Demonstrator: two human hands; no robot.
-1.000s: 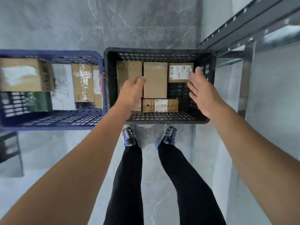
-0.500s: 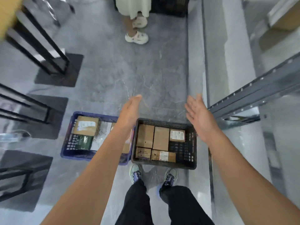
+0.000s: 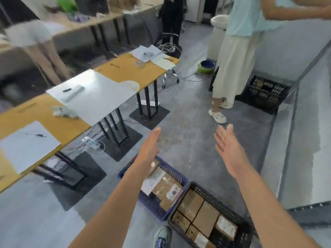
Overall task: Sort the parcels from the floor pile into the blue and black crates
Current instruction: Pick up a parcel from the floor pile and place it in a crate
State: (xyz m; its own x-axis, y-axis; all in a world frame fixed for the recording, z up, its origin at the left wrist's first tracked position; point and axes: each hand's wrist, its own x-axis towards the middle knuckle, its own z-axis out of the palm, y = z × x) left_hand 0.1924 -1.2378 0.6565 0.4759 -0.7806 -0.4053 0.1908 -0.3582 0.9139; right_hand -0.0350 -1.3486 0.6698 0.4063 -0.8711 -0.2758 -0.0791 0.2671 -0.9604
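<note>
The blue crate (image 3: pixel 125 171) stands on the grey floor at lower centre with several brown and white parcels (image 3: pixel 165 187) inside. Right beside it is the black crate (image 3: pixel 231 210), holding several cardboard parcels (image 3: pixel 205 218). My left hand (image 3: pixel 149 151) is stretched out above the blue crate's far end, fingers straight, holding nothing. My right hand (image 3: pixel 228 150) hovers over bare floor beyond the black crate, palm open and empty. No floor pile of parcels is in view.
Long wooden tables (image 3: pixel 123 70) on black legs run along the left. A person in a pale skirt (image 3: pixel 232 68) stands ahead on the right near another black crate (image 3: pixel 263 93). A metal rack rail (image 3: pixel 290 111) runs down the right side. Cables lie under the tables.
My hands have lifted out of the black crate and now spread open in the air. The view has swung up from the crates to the room ahead.
</note>
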